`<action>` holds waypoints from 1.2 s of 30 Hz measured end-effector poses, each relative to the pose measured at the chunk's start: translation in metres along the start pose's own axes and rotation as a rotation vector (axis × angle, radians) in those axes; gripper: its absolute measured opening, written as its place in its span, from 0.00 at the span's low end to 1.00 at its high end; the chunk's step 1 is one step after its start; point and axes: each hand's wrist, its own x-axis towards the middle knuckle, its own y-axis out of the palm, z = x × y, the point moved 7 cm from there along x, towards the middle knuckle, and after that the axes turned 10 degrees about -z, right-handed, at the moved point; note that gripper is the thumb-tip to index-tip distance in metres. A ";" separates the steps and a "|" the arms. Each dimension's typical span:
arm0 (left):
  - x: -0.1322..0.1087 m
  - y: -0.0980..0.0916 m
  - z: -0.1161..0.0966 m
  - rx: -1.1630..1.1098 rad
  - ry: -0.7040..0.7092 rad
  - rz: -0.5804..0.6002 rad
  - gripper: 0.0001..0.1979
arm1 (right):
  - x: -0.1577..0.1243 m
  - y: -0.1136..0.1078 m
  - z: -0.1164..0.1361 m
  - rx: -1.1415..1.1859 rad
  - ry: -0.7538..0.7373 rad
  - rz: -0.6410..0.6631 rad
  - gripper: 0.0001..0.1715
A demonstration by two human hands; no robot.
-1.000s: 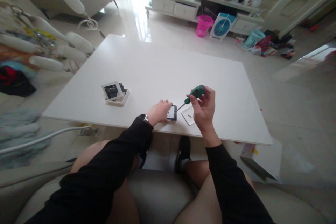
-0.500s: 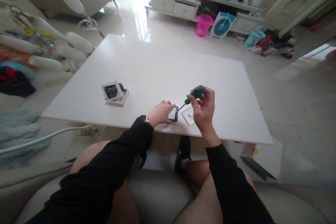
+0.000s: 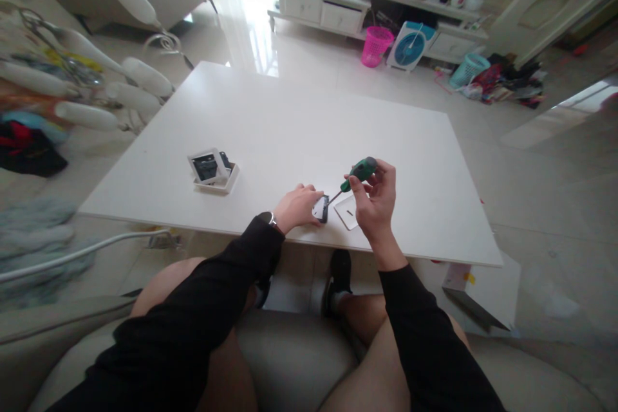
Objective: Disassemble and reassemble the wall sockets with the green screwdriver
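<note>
My left hand (image 3: 303,207), with a watch on the wrist, grips a small square black-and-white piece (image 3: 321,208) by its edges, thumb at the near side and fingers at the far side. It looks like the inside of a wall switch and is tilted a little at the table. A green-and-black screwdriver (image 3: 361,171) is held in my right hand (image 3: 377,199), its shaft slanting down to the left. The tip meets the right edge of the piece; exact contact is too small to tell. A white square cover plate (image 3: 346,213) with a dark slot lies partly behind my right hand.
On the left of the white table (image 3: 299,122) sits a shallow white box (image 3: 224,185) with a dark-centred white frame (image 3: 207,167) leaning on it. Beyond the table are a pink basket (image 3: 375,46) and a box fan (image 3: 410,46). A white metal lamp (image 3: 138,74) stands at the left.
The black-and-white piece has tilted slightly in my left hand, its right side now showing more. My right hand and the screwdriver are almost where they were.
</note>
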 end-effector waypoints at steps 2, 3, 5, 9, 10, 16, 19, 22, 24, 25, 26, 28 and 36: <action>-0.001 -0.001 0.000 0.016 -0.011 -0.001 0.33 | 0.000 0.000 -0.001 -0.001 -0.010 0.004 0.24; -0.001 -0.001 -0.001 0.024 -0.015 -0.003 0.32 | 0.000 0.000 -0.001 -0.001 -0.013 0.005 0.24; -0.002 -0.002 -0.002 0.030 -0.017 -0.011 0.32 | -0.001 0.000 -0.002 0.001 -0.014 0.008 0.24; -0.001 -0.004 -0.004 0.024 -0.011 -0.017 0.30 | -0.001 0.001 -0.002 0.009 -0.007 0.013 0.24; -0.001 -0.005 -0.004 0.023 -0.005 -0.019 0.30 | -0.001 0.002 -0.002 0.007 -0.007 0.014 0.24; -0.002 -0.013 -0.013 0.030 0.052 -0.076 0.28 | -0.002 -0.002 0.000 -0.010 -0.029 -0.019 0.24; -0.002 -0.018 -0.015 0.045 0.066 -0.125 0.28 | -0.002 -0.004 0.002 -0.016 -0.041 -0.031 0.24; -0.002 -0.019 -0.014 0.046 0.065 -0.131 0.28 | -0.002 -0.005 0.003 -0.005 -0.044 -0.039 0.25; -0.002 -0.018 -0.013 0.044 0.059 -0.123 0.29 | -0.002 -0.006 0.004 -0.005 -0.056 -0.047 0.25; -0.002 -0.018 -0.012 0.047 0.054 -0.120 0.30 | -0.002 -0.007 0.005 -0.007 -0.062 -0.053 0.25; -0.002 -0.017 -0.012 0.050 0.051 -0.118 0.31 | -0.002 -0.007 0.005 -0.010 -0.065 -0.058 0.24; -0.002 -0.017 -0.011 0.058 0.048 -0.115 0.33 | -0.002 -0.007 0.004 -0.019 -0.064 -0.057 0.24; -0.003 -0.018 -0.014 0.059 0.043 -0.095 0.30 | -0.004 -0.002 -0.002 -0.013 -0.041 -0.018 0.24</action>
